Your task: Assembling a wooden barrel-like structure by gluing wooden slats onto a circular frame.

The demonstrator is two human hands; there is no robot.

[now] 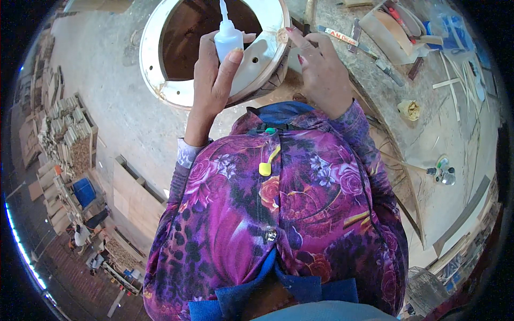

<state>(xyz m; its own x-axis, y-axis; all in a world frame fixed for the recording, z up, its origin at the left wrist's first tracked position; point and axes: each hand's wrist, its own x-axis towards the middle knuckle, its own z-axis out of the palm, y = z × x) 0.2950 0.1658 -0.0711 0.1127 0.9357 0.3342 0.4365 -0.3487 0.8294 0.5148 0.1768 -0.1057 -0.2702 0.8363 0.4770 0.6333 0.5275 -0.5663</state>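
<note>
In the head view, the left hand [211, 77] is wrapped around a translucent white squeeze bottle [229, 45], thumb across its front and nozzle pointing away from the wearer. The bottle is above the white ring [152, 40], which lies just beyond the wearer's body. The right hand [324, 64] appears to grasp nothing; its index finger extends to a brown patch [282, 35] on the ring's rim, though whether it presses there I cannot tell.

The likeliest trouble is a spill: too firm a squeeze with the nozzle tipped down could send liquid over the rim or into a dark hole [255, 60]. A slack grip could drop the bottle into the ring's opening. Rubbing the patch could smear it or, if the edge is rough, scratch the bare fingertip.

As for writing, the bottle's visible side carries no label. A pale tool handle [341, 36] bears red hand-lettering. Any print on the clear packaging [452, 35] is too small and warped to read.
</note>
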